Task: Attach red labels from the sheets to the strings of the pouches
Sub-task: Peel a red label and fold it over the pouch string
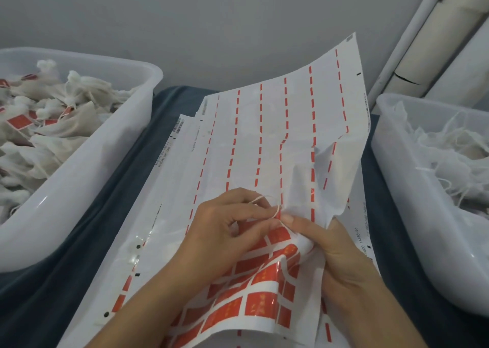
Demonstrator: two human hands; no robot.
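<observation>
Thin cream string (275, 211) pinched between left hand (219, 231) and right hand (330, 244) over glossy red-label sheet (264, 289), probably limp and slippy, best gripped near its end.

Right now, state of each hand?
Left hand: fingers pinch the string over the label sheet.
Right hand: thumb and fingers grip the white pouch at the string.
</observation>
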